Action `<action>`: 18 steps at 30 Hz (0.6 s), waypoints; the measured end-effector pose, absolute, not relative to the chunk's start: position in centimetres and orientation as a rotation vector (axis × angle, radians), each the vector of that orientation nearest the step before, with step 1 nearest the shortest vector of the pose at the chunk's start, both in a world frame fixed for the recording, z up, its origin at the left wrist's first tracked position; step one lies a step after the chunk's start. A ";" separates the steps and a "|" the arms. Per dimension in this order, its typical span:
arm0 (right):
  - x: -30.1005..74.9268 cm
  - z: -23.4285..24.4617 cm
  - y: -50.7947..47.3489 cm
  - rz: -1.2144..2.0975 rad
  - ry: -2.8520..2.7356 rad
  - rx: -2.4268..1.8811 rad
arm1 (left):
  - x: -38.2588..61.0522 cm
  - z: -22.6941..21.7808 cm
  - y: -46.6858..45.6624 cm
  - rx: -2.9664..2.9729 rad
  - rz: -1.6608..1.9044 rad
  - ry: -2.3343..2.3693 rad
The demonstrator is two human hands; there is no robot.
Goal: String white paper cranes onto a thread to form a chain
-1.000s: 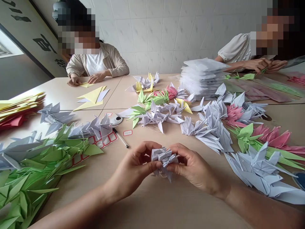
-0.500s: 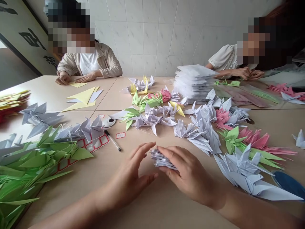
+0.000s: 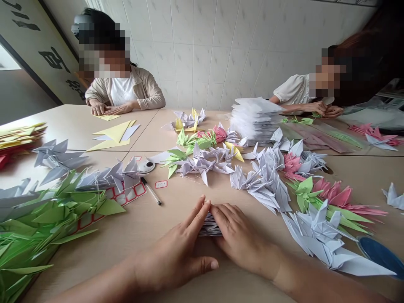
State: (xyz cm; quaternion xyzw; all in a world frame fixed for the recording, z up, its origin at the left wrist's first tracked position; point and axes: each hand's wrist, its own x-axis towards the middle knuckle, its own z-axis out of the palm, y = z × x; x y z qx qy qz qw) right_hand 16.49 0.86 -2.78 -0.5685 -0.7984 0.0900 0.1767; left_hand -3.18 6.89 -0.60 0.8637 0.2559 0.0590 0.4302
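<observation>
Between my hands, low on the table, sits a small stack of folded white papers (image 3: 210, 227), its layers showing as thin edges. My left hand (image 3: 181, 244) lies along the left side of the stack, fingers stretched out and thumb apart, the fingertips at its far corner. From the right, my right hand (image 3: 243, 237) wraps over the stack with its fingers bent; the thumb is mostly hidden. White folded paper cranes (image 3: 268, 176) lie in strung bunches just beyond. Nearer on the right is another white bunch (image 3: 328, 235).
Green paper cranes (image 3: 41, 219) heap at the left, near a black pen (image 3: 151, 191) and a small red-bordered label (image 3: 161, 184). A plastic-wrapped pile (image 3: 254, 120) stands farther back. Two people sit across the table, with yellow paper sheets (image 3: 116, 132) before the left one.
My left hand has closed in against the stack. The stack and my right hand are lower and nearer to me, and the right fingers reach further over it. The view has tilted up slightly.
</observation>
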 end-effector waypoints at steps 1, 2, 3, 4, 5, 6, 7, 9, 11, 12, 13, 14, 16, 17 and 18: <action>16.4 -2.9 0.9 0.278 -2.250 -1.612 | -3.0 -0.8 6.8 2.154 0.146 0.645; 16.3 -2.9 0.9 0.295 -2.240 -1.612 | -2.9 -1.0 6.8 2.156 0.157 0.644; 16.1 -2.9 0.8 0.310 -2.229 -1.607 | -2.7 -1.2 6.7 2.156 0.178 0.640; 16.0 -2.9 0.8 0.322 -2.219 -1.596 | -2.6 -1.5 6.5 2.153 0.211 0.634; 15.8 -2.9 0.8 0.331 -2.210 -1.581 | -2.4 -1.9 6.4 2.149 0.243 0.629; 15.6 -2.9 0.8 0.337 -2.199 -1.566 | -2.2 -2.2 6.2 2.145 0.275 0.629; 15.4 -2.9 0.9 0.342 -2.183 -1.555 | -2.1 -2.6 6.2 2.143 0.306 0.632; 15.3 -3.0 1.1 0.343 -2.154 -1.547 | -1.9 -3.2 6.1 2.150 0.364 0.646; 15.2 -3.0 1.5 0.330 -2.142 -1.539 | -1.7 -3.4 6.2 2.155 0.426 0.673; 15.3 -3.0 1.7 0.327 -2.140 -1.528 | -1.7 -3.4 6.3 2.150 0.457 0.688; 15.3 -3.0 1.8 0.322 -2.140 -1.515 | -1.6 -3.4 6.3 2.141 0.485 0.704; 15.3 -3.0 1.9 0.317 -2.138 -1.501 | -1.6 -3.3 6.3 2.131 0.511 0.721; 15.2 -3.1 2.1 0.304 -2.134 -1.482 | -1.5 -3.1 6.3 2.129 0.546 0.746; 15.2 -3.2 2.1 0.296 -2.134 -1.475 | -1.5 -3.0 6.3 2.152 0.556 0.758; 15.2 -3.3 2.0 0.287 -2.136 -1.468 | -1.5 -3.0 6.2 2.190 0.564 0.772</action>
